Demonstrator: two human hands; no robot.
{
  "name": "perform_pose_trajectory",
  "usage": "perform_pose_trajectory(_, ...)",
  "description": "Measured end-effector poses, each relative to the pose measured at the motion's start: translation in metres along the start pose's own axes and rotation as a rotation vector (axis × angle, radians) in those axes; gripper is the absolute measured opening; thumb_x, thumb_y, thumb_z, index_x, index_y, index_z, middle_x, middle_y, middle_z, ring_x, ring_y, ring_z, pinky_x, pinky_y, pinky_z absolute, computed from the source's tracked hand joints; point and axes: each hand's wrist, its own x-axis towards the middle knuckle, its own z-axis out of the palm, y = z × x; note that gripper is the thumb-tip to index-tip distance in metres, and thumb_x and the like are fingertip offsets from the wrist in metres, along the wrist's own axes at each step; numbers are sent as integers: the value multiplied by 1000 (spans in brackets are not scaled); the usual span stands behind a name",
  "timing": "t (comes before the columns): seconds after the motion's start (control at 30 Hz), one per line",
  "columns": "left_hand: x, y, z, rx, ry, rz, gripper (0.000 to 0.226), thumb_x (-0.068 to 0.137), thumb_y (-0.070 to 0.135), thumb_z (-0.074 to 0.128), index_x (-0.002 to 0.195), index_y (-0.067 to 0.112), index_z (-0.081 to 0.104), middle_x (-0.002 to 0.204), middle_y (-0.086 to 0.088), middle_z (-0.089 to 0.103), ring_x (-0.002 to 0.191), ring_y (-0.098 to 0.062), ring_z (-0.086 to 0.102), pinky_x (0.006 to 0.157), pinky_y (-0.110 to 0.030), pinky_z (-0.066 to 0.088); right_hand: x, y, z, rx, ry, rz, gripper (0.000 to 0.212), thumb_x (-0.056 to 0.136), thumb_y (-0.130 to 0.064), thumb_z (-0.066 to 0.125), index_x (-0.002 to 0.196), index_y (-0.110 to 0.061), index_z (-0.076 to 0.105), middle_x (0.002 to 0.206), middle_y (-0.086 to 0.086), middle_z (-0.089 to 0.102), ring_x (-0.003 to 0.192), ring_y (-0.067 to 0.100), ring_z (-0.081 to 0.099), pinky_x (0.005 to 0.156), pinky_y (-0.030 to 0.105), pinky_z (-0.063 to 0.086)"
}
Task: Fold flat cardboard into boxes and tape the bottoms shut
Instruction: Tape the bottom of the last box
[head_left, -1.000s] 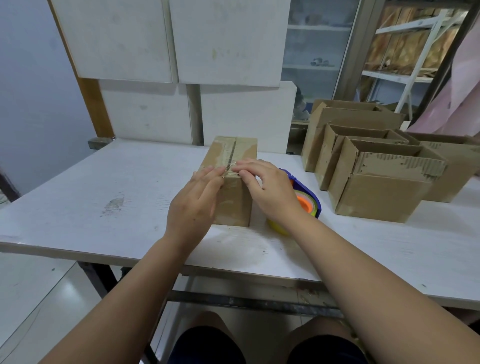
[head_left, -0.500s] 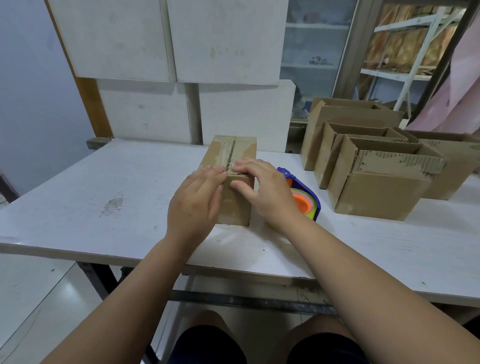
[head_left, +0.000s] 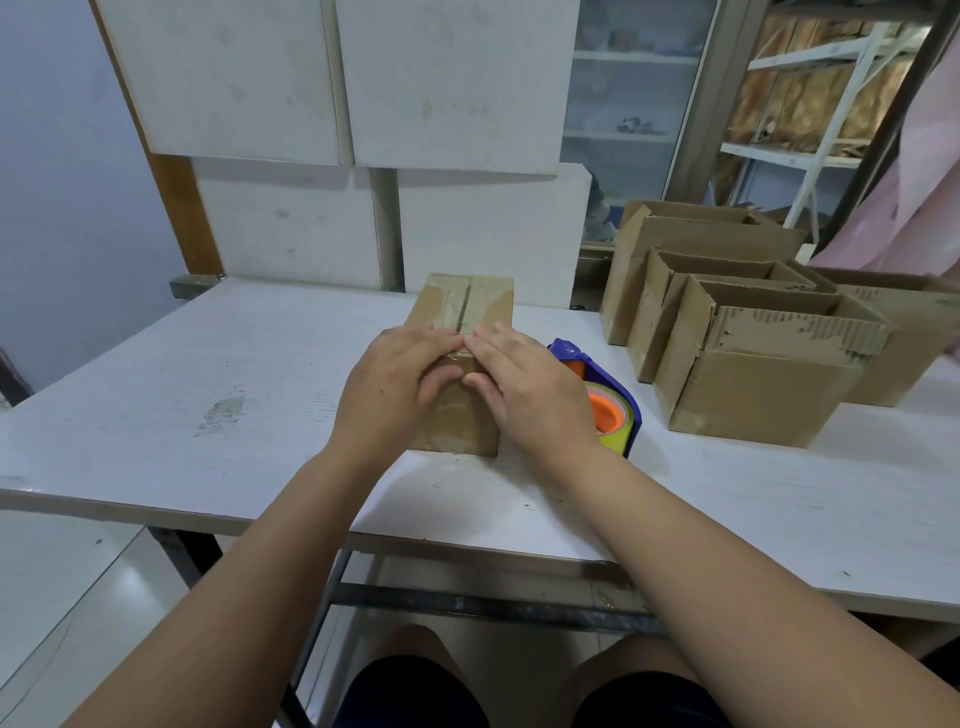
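**A small packing workshop**

The place looks like a packing room or a small workshop, not a home. A worn white table carries a group of open cardboard boxes and a blue tape dispenser. White boards stand against the wall behind it. Farther back are a glass cabinet and white metal shelves filled with brown packs.

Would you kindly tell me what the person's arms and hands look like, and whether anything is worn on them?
The left hand and right hand are bare: no gloves, rings or watch show. The left forearm and right forearm are bare too, with no sleeve in view as far as the frame reaches. Lower down, dark shorts show.
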Motion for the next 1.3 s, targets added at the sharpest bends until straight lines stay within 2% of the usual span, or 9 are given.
perform_pose_trajectory(0.2, 0, 8, 0, 26, 38, -35, 25, 82, 17, 60, 101, 8, 74, 99, -6, 72, 98, -32, 63, 86, -14, 30, -1, 1, 1, -39, 13, -20, 34, 90, -26, 51, 110, -6, 71, 110, 8, 71, 104, 24, 67, 81, 31, 55)
perform_pose_trajectory(0.33, 4, 12, -7, 19, -16, -88, 30, 81, 27, 56, 101, 13, 74, 98, -7, 72, 96, -32, 61, 80, -27, 38, 0, 0, -4, -48, -5, -40, 35, 89, -27, 50, 107, -6, 72, 105, 7, 72, 101, 24, 68, 79, 30, 55)
perform_pose_trajectory(0.5, 8, 14, -14, -36, -83, -133, 26, 87, 25, 64, 111, 17, 71, 108, 0, 70, 107, -24, 57, 86, -23, 37, 1, 0, -8, 18, -56, -2, 32, 87, -25, 56, 111, -9, 71, 107, 4, 72, 104, 23, 67, 84, 29, 52)
perform_pose_trajectory(0.67, 10, 14, -18, -44, -171, -97, 43, 85, 22, 69, 127, 16, 60, 129, 2, 59, 120, -17, 45, 94, -13, 24, 11, 12, -36, 451, -130, 478, 32, 96, -26, 56, 127, -21, 63, 128, -7, 63, 117, 7, 54, 92, 10, 34)
perform_pose_trajectory(0.77, 7, 16, -15, -5, -99, -61, 48, 84, 22, 71, 128, 11, 58, 133, -6, 55, 122, -27, 46, 101, -22, 25, 13, 49, -44, 358, -153, 747, 37, 97, -23, 50, 133, -24, 56, 135, -3, 57, 125, 14, 48, 100, 22, 38)
perform_pose_trajectory(0.93, 8, 25, -10, 101, -2, 6, 47, 83, 40, 53, 117, 9, 65, 123, -10, 63, 111, -29, 57, 102, -47, 34, 7, 83, -58, 100, -733, 944, 76, 84, -39, 65, 150, -25, 28, 146, 7, 42, 122, 28, 49, 88, 35, 47)
perform_pose_trajectory(1.07, 5, 38, -6, 94, 95, 30, 41, 86, 37, 48, 110, 11, 68, 113, -5, 67, 104, -23, 57, 98, -45, 40, 1, 83, -62, 188, -1014, 1067, 55, 80, -41, 73, 124, -15, 51, 117, 8, 58, 97, 25, 61, 86, 38, 56)
perform_pose_trajectory(1.2, -5, 67, 0, -37, 150, 71, 30, 88, 25, 48, 105, 10, 68, 99, -4, 68, 92, -16, 55, 73, -26, 47, -7, 87, -58, 245, -905, 1167, 29, 86, -18, 65, 109, -3, 57, 91, 14, 59, 73, 26, 61, 71, 34, 57)
perform_pose_trajectory(1.3, -11, 89, 9, -185, 20, 66, 25, 91, 21, 50, 106, 14, 69, 93, 0, 69, 84, -12, 58, 72, -22, 45, -16, 89, -60, 404, -748, 1270, 21, 86, -8, 54, 105, 0, 58, 88, 19, 62, 66, 29, 65, 59, 33, 57)
